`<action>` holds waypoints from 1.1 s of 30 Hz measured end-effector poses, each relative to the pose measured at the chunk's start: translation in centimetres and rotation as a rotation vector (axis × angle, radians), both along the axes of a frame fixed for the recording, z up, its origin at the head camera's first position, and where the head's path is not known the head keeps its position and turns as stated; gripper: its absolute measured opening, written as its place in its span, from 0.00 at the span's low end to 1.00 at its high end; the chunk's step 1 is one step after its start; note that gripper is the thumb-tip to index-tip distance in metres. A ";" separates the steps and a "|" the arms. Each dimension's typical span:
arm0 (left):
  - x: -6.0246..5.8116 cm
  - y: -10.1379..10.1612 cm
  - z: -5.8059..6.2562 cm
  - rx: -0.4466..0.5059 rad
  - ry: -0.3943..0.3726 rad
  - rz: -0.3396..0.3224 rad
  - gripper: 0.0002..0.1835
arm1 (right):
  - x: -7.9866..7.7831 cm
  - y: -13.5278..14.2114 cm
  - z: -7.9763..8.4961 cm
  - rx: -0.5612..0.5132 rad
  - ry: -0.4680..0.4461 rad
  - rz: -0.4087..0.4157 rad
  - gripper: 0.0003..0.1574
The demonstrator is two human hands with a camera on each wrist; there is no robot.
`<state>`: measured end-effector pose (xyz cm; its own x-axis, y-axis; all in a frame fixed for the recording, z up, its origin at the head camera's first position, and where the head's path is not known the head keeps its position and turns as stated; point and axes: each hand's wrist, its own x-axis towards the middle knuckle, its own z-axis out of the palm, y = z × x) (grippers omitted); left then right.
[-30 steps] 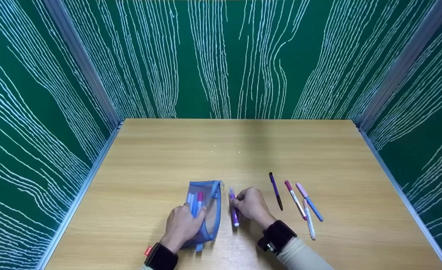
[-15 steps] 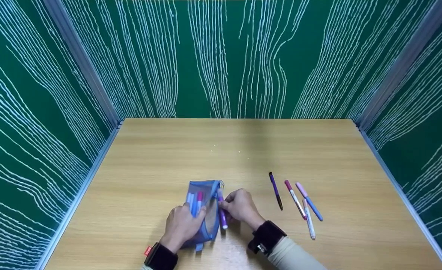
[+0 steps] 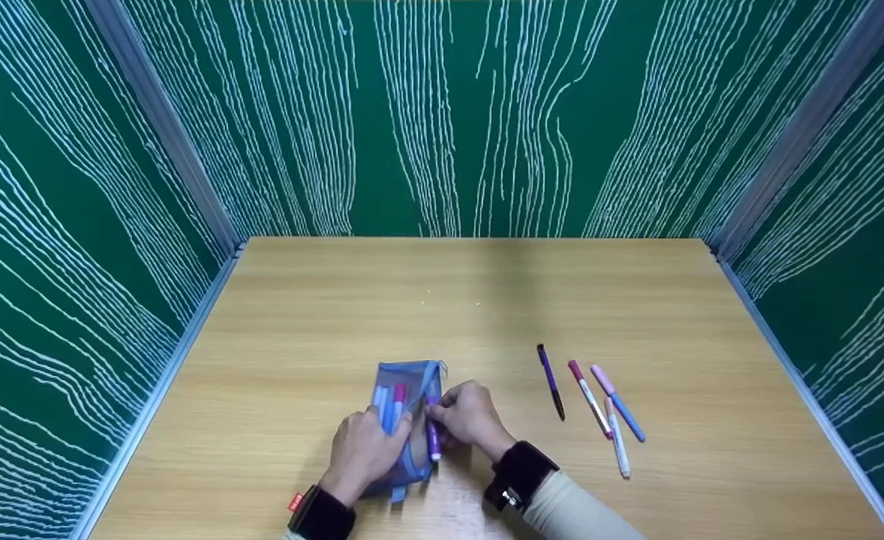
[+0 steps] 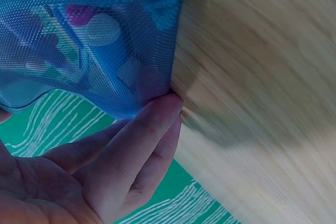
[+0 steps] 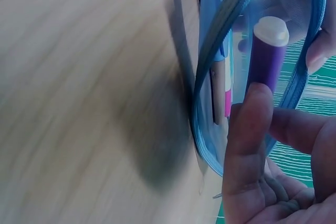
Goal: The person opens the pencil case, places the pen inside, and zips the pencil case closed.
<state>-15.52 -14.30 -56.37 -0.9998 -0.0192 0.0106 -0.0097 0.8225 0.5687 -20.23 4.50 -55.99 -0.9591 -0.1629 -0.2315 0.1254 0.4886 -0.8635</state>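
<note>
Pinching a purple cylindrical marker (image 3: 433, 439) with a white end, the right grip (image 3: 472, 414) stands at the right-side mouth of the blue mesh zippered pouch (image 3: 414, 465), held by the left grip (image 3: 365, 448). Marker judged light, stiff, slightly slippery: hold mid-barrel. Pouch judged soft: steady its rim.
</note>
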 end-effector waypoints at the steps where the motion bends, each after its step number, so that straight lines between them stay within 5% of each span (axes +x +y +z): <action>1: 0.0 0.0 0.0 0.002 -0.003 0.001 0.29 | 0.0 -0.1 0.0 -0.002 -0.006 -0.001 0.09; 13: -0.2 0.1 0.0 0.006 -0.021 0.033 0.28 | 0.0 -0.7 -0.6 -0.038 -0.055 0.020 0.05; 20: -0.1 0.0 0.1 -0.020 0.028 0.015 0.28 | 0.2 -0.9 -0.6 0.007 -0.007 0.068 0.06; 33: 0.0 0.0 0.2 0.016 -0.022 0.016 0.28 | -0.2 0.8 0.0 0.043 0.044 0.043 0.03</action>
